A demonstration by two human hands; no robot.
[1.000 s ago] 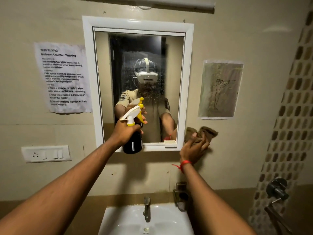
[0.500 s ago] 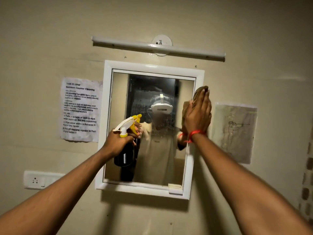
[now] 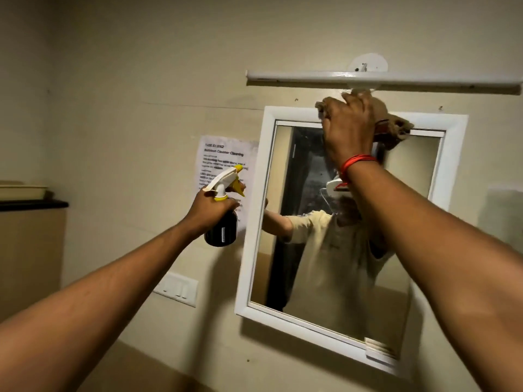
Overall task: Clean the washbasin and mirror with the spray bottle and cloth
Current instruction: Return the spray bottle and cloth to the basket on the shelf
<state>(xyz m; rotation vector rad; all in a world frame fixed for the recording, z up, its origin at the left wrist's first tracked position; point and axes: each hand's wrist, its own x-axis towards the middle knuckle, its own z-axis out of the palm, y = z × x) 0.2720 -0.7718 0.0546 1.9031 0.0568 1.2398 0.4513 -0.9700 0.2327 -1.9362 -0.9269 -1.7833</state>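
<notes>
A white-framed mirror (image 3: 334,258) hangs on the beige wall, and its glass shows a person's reflection. My right hand (image 3: 349,128) presses a brown cloth (image 3: 392,123) against the mirror's top edge, just under the light bar. My left hand (image 3: 210,209) grips a dark spray bottle (image 3: 222,230) with a white and yellow trigger head, held to the left of the mirror frame, in front of a paper notice. The washbasin is out of view.
A white tube light (image 3: 382,82) runs along the wall right above the mirror. A printed notice (image 3: 223,154) and a switch plate (image 3: 177,288) are on the wall left of the mirror. A dark-topped counter with a tray (image 3: 24,190) sits at far left.
My right hand with the cloth has risen from the mirror's lower right corner to its top edge. The view has swung up and left, and the washbasin has dropped out of sight.
</notes>
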